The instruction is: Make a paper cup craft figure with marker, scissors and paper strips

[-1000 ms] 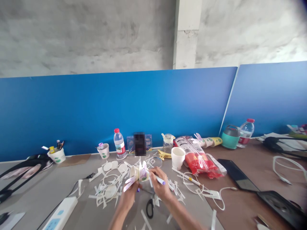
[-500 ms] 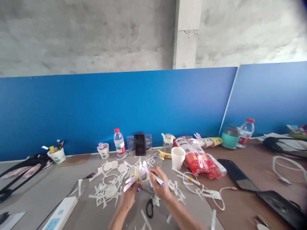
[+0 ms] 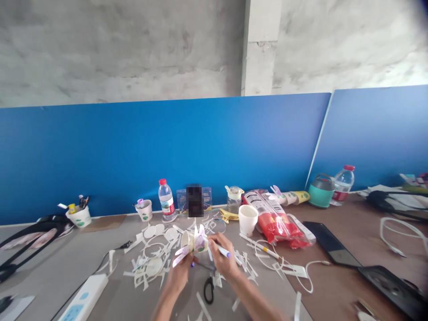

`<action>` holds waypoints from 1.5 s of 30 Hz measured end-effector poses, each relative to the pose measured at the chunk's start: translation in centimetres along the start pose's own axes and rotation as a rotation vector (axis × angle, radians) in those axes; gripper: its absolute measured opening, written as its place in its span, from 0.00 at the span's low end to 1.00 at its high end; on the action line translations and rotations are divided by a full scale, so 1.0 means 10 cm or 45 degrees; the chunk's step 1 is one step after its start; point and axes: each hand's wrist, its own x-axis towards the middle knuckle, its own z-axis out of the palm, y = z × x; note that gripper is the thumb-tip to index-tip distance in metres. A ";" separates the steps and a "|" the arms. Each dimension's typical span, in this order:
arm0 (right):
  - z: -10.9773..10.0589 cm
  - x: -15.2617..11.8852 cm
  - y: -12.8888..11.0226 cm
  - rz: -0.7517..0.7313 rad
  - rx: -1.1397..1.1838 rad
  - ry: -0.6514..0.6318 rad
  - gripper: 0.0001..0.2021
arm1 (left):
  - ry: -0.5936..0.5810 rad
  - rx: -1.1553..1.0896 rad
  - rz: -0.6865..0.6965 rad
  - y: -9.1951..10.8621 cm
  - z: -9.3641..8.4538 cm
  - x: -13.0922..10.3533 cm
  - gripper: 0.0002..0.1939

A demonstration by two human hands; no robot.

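Observation:
A white paper cup (image 3: 186, 241) with purple-tinted paper petals lies on its side in my left hand (image 3: 180, 270), its mouth turned to the left. The fingers of that hand are closed round its underside. My right hand (image 3: 224, 258) pinches a white marker with a purple end (image 3: 223, 251), its front end close to the cup's right side; whether it touches is too small to tell. Below and between the hands lie scissors with a black handle (image 3: 209, 290), partly hidden.
Paper scraps (image 3: 154, 266) surround the hands. Behind stand a water bottle (image 3: 166, 203), a glass jar (image 3: 234, 200) and a white cup (image 3: 248, 220). A red and clear package (image 3: 276, 223) lies right; a power strip (image 3: 85, 298) is front left.
My right hand and the marker have shifted very slightly to the right. The cup and my left hand are almost unmoved.

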 end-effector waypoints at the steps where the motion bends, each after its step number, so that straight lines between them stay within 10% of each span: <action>1: 0.00 0.00 0.01 0.003 0.001 0.013 0.12 | -0.002 0.001 0.003 0.00 0.00 0.00 0.24; 45: -0.01 0.01 -0.01 -0.068 0.081 -0.008 0.10 | -0.044 0.002 -0.115 0.10 -0.01 -0.01 0.25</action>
